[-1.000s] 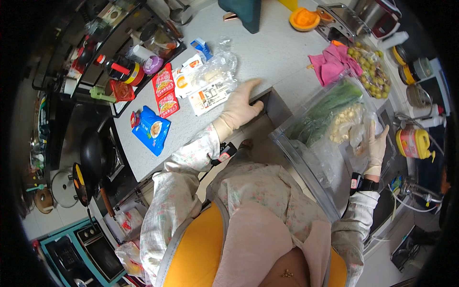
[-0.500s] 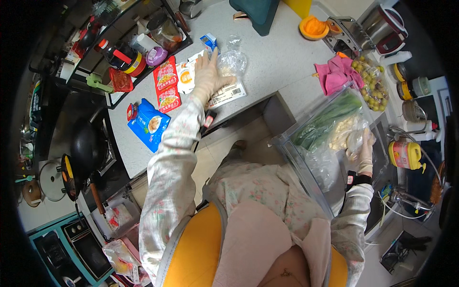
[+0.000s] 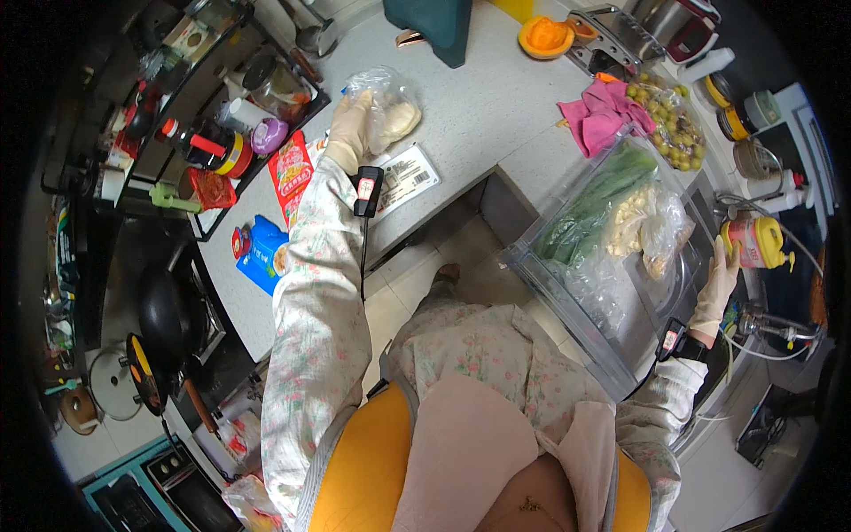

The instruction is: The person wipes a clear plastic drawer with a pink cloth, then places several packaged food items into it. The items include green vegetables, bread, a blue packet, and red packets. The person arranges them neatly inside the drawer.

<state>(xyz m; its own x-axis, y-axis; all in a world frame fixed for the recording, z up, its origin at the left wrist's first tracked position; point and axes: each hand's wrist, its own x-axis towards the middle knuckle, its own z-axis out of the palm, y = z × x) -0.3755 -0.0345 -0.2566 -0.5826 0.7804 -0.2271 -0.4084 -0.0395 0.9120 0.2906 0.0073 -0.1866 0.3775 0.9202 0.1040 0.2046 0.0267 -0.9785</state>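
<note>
Left hand [image 3: 351, 129] on the left side of clear bag [image 3: 395, 113] over counter [image 3: 496, 120]; can't tell if pinching. Bag's long axis unclear; left's nearer. Right hand [image 3: 716, 288] well apart, fingers slightly spread, near yellow bottle [image 3: 753, 242].

The left arm [image 3: 319, 293] extended forward across the surface's [image 3: 483, 102] near edge, its gloved left hand [image 3: 351, 126] near the left edge, fingers partly hidden. The right arm [image 3: 658, 412] lay more bent; its gloved right hand [image 3: 716, 288] pointed forward, fingers extended, beside the clear bin's [image 3: 572, 324] right side.
</note>
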